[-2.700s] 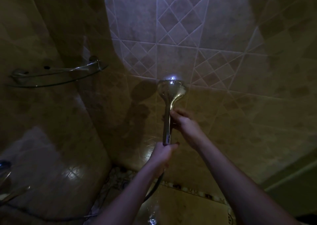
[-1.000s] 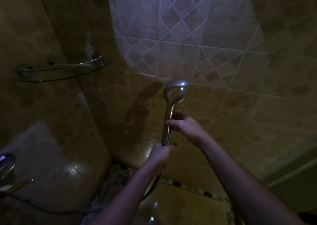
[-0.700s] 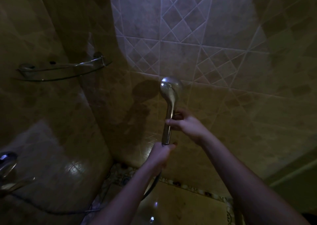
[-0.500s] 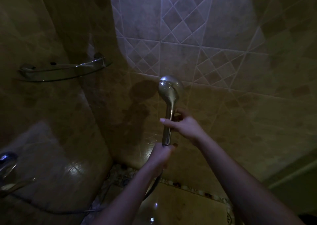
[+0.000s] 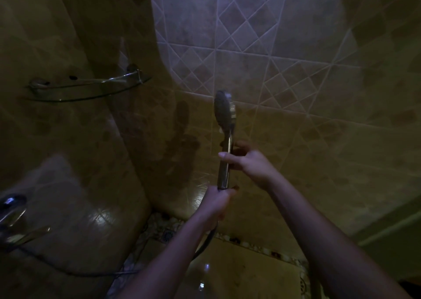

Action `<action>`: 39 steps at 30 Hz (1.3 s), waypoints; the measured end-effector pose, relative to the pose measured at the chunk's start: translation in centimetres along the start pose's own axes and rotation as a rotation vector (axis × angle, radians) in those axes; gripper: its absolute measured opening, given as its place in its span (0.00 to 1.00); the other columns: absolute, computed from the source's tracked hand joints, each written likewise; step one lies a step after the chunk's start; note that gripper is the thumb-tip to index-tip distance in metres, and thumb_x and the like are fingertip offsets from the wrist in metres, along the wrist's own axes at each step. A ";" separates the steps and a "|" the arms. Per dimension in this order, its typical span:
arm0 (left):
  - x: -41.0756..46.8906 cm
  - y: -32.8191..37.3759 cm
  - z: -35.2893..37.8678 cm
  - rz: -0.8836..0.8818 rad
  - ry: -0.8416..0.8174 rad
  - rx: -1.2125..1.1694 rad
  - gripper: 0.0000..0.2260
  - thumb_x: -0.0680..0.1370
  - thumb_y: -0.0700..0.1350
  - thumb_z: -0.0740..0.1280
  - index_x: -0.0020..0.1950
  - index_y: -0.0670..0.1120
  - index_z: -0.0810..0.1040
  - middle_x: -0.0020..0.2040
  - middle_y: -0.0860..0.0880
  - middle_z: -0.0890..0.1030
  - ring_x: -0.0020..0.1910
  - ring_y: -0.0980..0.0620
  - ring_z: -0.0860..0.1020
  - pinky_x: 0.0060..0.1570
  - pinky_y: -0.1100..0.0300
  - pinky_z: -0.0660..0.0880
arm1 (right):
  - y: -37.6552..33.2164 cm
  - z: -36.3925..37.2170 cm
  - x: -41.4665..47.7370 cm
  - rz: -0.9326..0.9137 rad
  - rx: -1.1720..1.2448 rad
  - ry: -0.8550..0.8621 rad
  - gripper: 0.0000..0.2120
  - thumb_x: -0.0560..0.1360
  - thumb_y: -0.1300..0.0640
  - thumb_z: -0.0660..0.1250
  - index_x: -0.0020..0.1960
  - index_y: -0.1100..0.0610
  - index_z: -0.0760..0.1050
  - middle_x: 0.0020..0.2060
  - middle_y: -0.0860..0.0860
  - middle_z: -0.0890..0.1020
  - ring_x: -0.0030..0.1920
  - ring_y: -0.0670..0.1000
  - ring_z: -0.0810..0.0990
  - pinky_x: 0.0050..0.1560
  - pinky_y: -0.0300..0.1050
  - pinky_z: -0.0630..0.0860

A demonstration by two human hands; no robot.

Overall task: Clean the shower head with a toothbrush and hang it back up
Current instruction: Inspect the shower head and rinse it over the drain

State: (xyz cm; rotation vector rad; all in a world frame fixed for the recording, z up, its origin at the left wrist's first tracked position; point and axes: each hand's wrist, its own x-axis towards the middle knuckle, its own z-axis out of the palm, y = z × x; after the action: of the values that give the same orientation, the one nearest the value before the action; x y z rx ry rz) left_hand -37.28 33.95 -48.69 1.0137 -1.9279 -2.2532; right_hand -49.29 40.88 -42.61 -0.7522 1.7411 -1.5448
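A chrome shower head (image 5: 224, 111) stands upright in the middle of the view, in front of the tiled wall, its spray face turned to the left. My left hand (image 5: 217, 204) is closed around the bottom of its handle, where the dark hose (image 5: 206, 244) leaves downward. My right hand (image 5: 248, 163) grips the handle higher up, thumb across the front. No toothbrush shows in this dim view.
A glass corner shelf (image 5: 88, 88) is fixed to the left wall. Chrome tap fittings (image 5: 13, 219) sit at the lower left, and the hose runs along the floor toward them. A floor drain (image 5: 167, 235) lies in the corner below my hands.
The shower head has been twisted about its handle between my hands, so its face now points left. Both hands have stayed on the handle.
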 end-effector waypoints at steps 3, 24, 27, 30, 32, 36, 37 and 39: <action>0.1 -0.5 0.0 0.001 0.003 -0.002 0.04 0.81 0.44 0.66 0.53 0.46 0.73 0.32 0.50 0.67 0.27 0.53 0.64 0.29 0.58 0.58 | 0.3 -0.3 0.3 0.048 0.090 -0.038 0.15 0.75 0.56 0.74 0.60 0.55 0.78 0.55 0.55 0.86 0.57 0.54 0.85 0.59 0.52 0.80; 0.6 -0.7 -0.3 -0.047 -0.010 -0.007 0.05 0.81 0.45 0.65 0.47 0.46 0.75 0.32 0.52 0.70 0.27 0.55 0.66 0.28 0.61 0.62 | -1.1 0.3 -0.7 0.012 -0.110 0.000 0.11 0.74 0.52 0.74 0.55 0.47 0.77 0.52 0.50 0.85 0.50 0.46 0.86 0.50 0.42 0.80; 0.7 -0.8 -0.6 -0.040 -0.005 0.017 0.06 0.81 0.45 0.65 0.44 0.47 0.75 0.31 0.53 0.70 0.26 0.56 0.66 0.27 0.61 0.63 | -1.2 0.0 -0.6 0.026 -0.034 -0.019 0.12 0.76 0.58 0.71 0.59 0.51 0.77 0.56 0.53 0.84 0.56 0.50 0.84 0.60 0.50 0.80; 0.8 -0.8 -0.6 -0.017 -0.005 0.036 0.05 0.81 0.45 0.65 0.45 0.47 0.75 0.31 0.53 0.70 0.26 0.56 0.67 0.27 0.61 0.63 | -1.1 0.2 -0.8 0.027 -0.031 0.034 0.14 0.75 0.52 0.74 0.59 0.50 0.77 0.55 0.50 0.84 0.56 0.49 0.84 0.61 0.51 0.80; 0.8 -0.7 -0.5 -0.008 -0.004 0.043 0.05 0.81 0.45 0.65 0.45 0.48 0.76 0.30 0.53 0.70 0.25 0.56 0.67 0.26 0.61 0.63 | -1.1 0.4 -0.9 0.009 -0.080 0.063 0.17 0.72 0.47 0.76 0.58 0.47 0.77 0.54 0.48 0.84 0.55 0.48 0.83 0.58 0.49 0.81; 1.0 -0.6 -0.5 -0.008 0.008 0.032 0.06 0.80 0.46 0.66 0.44 0.48 0.75 0.30 0.53 0.71 0.25 0.57 0.67 0.26 0.61 0.63 | -1.7 -0.1 -0.6 0.004 -0.158 0.072 0.13 0.72 0.52 0.77 0.53 0.47 0.77 0.52 0.49 0.84 0.54 0.49 0.84 0.57 0.48 0.79; 1.1 -0.6 -0.5 -0.013 0.014 0.026 0.05 0.80 0.46 0.67 0.44 0.48 0.75 0.30 0.53 0.71 0.25 0.56 0.67 0.26 0.61 0.63 | -1.9 -0.3 -0.5 0.007 -0.150 0.056 0.13 0.72 0.55 0.76 0.54 0.48 0.77 0.52 0.50 0.85 0.54 0.50 0.84 0.59 0.50 0.79; 1.2 -0.5 -0.5 -0.028 0.018 0.005 0.04 0.80 0.45 0.67 0.45 0.48 0.76 0.31 0.53 0.71 0.26 0.56 0.67 0.27 0.60 0.62 | -2.0 -0.5 -0.5 0.011 -0.110 0.016 0.12 0.74 0.59 0.74 0.55 0.50 0.78 0.52 0.52 0.86 0.55 0.51 0.85 0.63 0.54 0.78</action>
State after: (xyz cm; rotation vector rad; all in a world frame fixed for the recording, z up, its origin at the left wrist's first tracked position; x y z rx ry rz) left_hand -37.77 33.17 -49.69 1.0639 -1.9250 -2.2469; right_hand -49.44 41.33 -40.52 -0.7849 1.8507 -1.4611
